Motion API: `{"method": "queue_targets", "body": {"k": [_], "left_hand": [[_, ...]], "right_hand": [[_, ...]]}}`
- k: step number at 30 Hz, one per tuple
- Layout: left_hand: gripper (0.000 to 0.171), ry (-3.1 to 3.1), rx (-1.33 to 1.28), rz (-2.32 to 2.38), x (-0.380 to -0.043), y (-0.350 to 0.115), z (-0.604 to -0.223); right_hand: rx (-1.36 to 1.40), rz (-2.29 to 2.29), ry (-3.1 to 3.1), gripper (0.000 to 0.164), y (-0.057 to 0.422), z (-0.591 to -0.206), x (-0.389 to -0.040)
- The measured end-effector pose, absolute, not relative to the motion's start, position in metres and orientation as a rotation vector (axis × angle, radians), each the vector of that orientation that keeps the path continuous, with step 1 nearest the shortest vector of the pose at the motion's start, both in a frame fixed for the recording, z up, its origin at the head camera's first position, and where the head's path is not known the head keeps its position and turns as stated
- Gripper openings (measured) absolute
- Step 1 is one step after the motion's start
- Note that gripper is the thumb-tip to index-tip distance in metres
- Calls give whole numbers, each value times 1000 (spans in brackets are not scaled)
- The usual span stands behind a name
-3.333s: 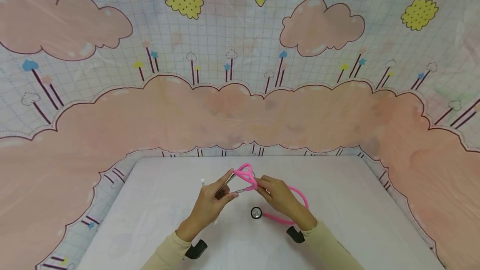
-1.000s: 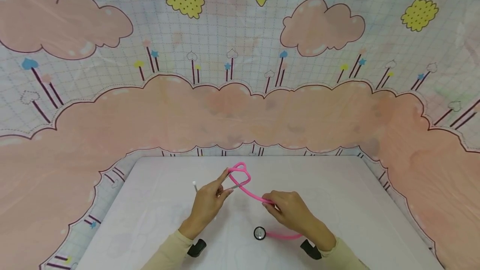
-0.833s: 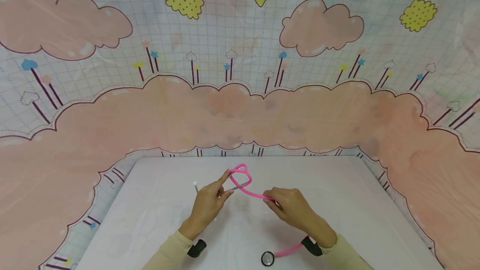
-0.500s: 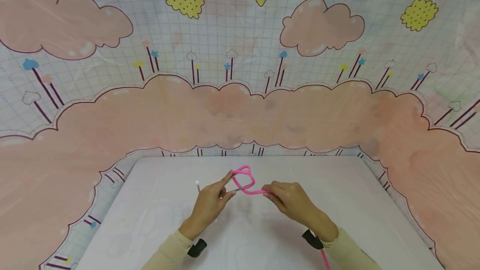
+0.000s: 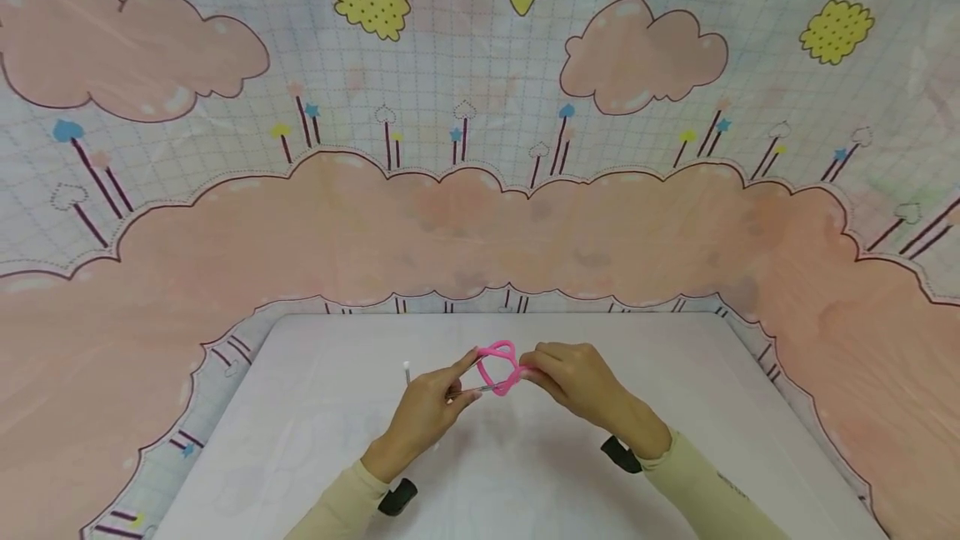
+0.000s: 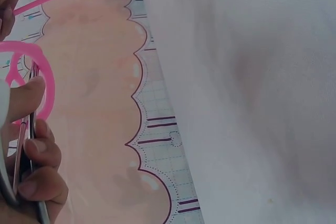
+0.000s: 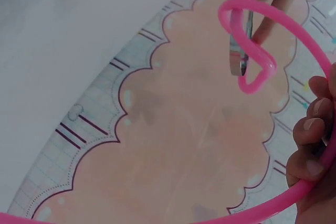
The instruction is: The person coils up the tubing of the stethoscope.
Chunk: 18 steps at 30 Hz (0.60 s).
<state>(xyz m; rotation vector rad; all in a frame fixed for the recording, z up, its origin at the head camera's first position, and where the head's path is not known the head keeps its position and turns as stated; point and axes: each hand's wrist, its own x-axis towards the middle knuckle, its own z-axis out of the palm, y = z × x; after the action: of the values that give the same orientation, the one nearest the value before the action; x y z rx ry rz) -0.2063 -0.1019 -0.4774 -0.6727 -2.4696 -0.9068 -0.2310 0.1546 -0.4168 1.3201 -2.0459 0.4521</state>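
Stethoscope's pink tubing (image 7: 252,50) looped above white table (image 5: 300,423), left hand (image 5: 430,402) gripping its metal ear tubes (image 7: 235,61), right hand (image 5: 585,386) pinching pink tubing, which could spring open if either grip slackens.

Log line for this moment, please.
left hand: grips stethoscope ear tubes | right hand: holds pink tubing | pink tubing: looped between hands | white ear tip: exposed

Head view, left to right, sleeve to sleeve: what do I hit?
Left sleeve → left hand → pink tube loop → right hand → right sleeve.
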Motion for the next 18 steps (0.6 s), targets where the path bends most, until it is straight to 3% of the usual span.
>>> {"method": "queue_targets", "body": {"k": [18], "left_hand": [[64, -2560, -1004, -897, -203, -105, -469]], "right_hand": [[1360, 424, -2123, 20, 149, -400, -238]]}}
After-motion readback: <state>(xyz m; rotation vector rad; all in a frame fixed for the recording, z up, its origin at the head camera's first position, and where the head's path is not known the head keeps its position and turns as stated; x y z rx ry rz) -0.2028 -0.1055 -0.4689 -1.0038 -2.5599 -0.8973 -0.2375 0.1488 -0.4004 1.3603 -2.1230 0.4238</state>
